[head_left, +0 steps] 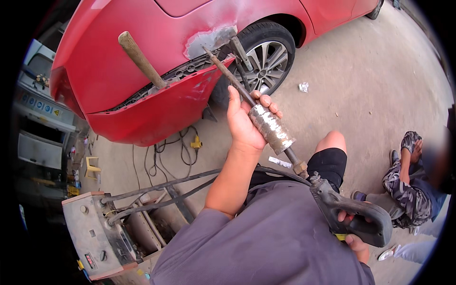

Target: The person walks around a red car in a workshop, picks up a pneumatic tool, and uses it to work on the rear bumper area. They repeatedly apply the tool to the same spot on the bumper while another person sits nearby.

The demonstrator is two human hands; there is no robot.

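Beside red car (142, 57): left hand (244, 124) grips silver slide weight (271, 128); right hand (354, 232) grips black puller handle (356, 216).

Open-air car body repair yard, red car (142, 61) with sanded, dented rear panel (209, 40) and loosened bumper (156, 114), bare concrete ground (361, 90), worn grey welding machine (99, 237) with thick cables (156, 190), loose wires by the wheel (266, 57)

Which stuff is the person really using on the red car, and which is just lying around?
In use:
- long metal puller rod with silver sliding weight, in the left hand
- black handle grip, in the right hand
- sanded grey dent on the red car panel

Lying about:
- wooden-handled tool stuck in the bumper gap
- crumpled white scrap
- yellow stool
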